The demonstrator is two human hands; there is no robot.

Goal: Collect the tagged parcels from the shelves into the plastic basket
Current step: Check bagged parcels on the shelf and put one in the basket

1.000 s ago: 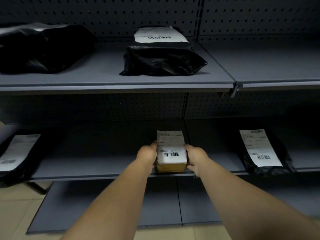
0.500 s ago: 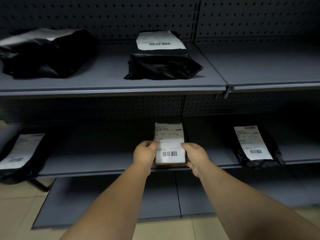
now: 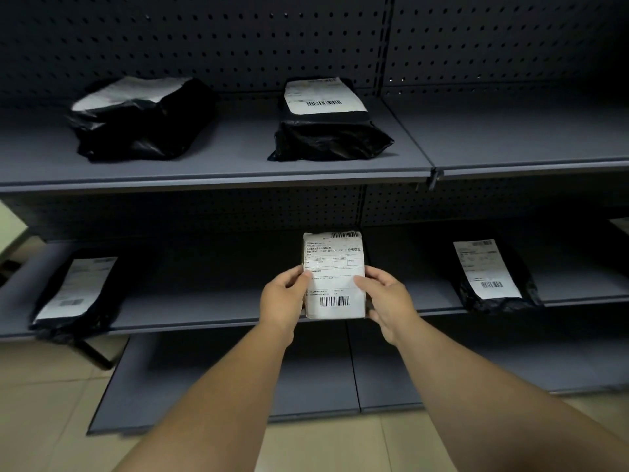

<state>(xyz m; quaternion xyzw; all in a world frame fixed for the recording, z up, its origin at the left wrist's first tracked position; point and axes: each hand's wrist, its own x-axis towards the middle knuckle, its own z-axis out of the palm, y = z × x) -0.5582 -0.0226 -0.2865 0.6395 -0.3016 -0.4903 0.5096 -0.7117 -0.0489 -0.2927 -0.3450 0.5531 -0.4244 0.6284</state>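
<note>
A: What are the hands doing?

B: Both grasp the small labelled parcel (image 3: 334, 275). The left hand (image 3: 284, 301) has its thumb on the label face and its fingers curled behind the left edge; the right hand (image 3: 384, 299) does the same on the right edge. The parcel is tipped up so its white label with a barcode faces the camera.

A: Where is that parcel relative to the middle shelf (image 3: 204, 315)?

B: In front of that shelf's front edge, near the join between its two bays. Whether its bottom edge touches the shelf, I cannot tell.

A: What else lies on the middle shelf?

B: A black bag with a white label (image 3: 73, 294) at the far left end, hanging slightly over the front edge, and another black labelled bag (image 3: 493, 275) to the right of the held parcel, well apart from it.

A: And above the middle shelf?

B: The upper shelf (image 3: 238, 172) carries two black bags: a crumpled one (image 3: 139, 120) to the left and a labelled one (image 3: 328, 122) almost straight above the held parcel. Behind them stands a dark perforated back panel (image 3: 238, 39). Below the middle shelf a low base shelf (image 3: 221, 386) sits on a pale tiled floor (image 3: 44, 403).
</note>
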